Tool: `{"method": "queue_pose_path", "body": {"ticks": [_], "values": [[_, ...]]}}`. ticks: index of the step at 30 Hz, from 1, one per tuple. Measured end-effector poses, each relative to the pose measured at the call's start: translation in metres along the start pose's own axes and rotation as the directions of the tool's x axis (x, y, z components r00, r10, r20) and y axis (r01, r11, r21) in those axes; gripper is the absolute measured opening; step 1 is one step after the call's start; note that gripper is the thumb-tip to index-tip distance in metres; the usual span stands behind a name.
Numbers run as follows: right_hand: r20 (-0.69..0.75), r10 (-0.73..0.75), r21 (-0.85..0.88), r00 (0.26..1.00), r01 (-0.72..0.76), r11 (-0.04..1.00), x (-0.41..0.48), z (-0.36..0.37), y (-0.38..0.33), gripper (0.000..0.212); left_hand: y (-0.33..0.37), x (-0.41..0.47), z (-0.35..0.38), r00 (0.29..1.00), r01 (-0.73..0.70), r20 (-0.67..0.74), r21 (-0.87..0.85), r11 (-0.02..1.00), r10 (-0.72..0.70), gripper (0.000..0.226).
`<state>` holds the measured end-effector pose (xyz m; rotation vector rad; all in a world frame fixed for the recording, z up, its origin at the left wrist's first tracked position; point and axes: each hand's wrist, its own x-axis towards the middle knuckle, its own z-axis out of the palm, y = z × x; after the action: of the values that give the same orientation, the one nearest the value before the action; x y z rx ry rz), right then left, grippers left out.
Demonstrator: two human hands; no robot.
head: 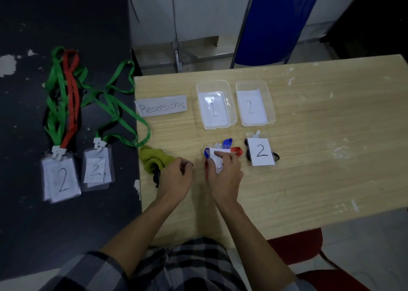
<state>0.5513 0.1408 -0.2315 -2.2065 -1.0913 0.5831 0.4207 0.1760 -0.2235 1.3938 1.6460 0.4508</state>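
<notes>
Dark table (33, 224), far left: two badges marked 2, one (61, 180) near the front, the other (97, 171) just to its right, are lying flat with green and red straps (66, 96) trailing toward the back edge. One green strap (123, 114) is crossing onto the wooden tabletop (320, 125) at its left edge.

Tabletop, left edge: a paper label (162, 108) is lying flat, and an olive cloth (152, 158) is bunching up nearer the front.

Left hand (176, 178): resting just right of the cloth, fingers loosely curling, nothing seen in them.

Right hand (225, 176): gripping the card marked 1 (217, 158) between thumb and forefinger. The card is sitting in the middle of the tabletop over folded blue and red straps (227, 142).

Behind the card: two clear trays are standing side by side, one (198, 101) holding a sheet marked 1, the other (272, 105) a sheet marked 2.

Just right of the held card: a card marked 2 (260, 151) is lying on a black strap (276, 157), close in front of the second tray.

Right half of the tabletop is running open to the right edge and front right corner.

Beyond the back edge a blue chair (280, 21) is standing; a red chair (309, 242) is showing past the front edge.
</notes>
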Motion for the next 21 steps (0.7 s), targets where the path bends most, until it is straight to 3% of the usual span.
{"method": "queue_pose_path", "body": {"ticks": [7, 14, 18, 21], "values": [[0.181, -0.273, 0.092, 0.945, 0.26, 0.961, -0.05, 0.057, -0.06, 0.013, -0.057, -0.014, -0.081, 0.999, 0.029, -0.044, 0.032, 0.999, -0.028, 0.014], [0.328, -0.428, 0.084, 0.842, 0.425, 0.901, -0.102, 0.119, -0.117, 0.025, -0.124, -0.036, -0.157, 0.977, 0.146, -0.152, -0.033, 0.989, -0.15, 0.015], [0.425, -0.382, 0.026, 0.821, 0.411, 0.911, -0.114, 0.153, -0.137, 0.014, -0.149, -0.039, -0.19, 0.961, 0.199, -0.181, -0.083, 0.977, -0.211, 0.018], [0.431, -0.263, -0.087, 0.863, 0.33, 0.94, -0.11, 0.175, -0.15, 0.025, -0.161, -0.035, -0.207, 0.958, 0.216, -0.17, -0.104, 0.971, -0.231, 0.016]]}}
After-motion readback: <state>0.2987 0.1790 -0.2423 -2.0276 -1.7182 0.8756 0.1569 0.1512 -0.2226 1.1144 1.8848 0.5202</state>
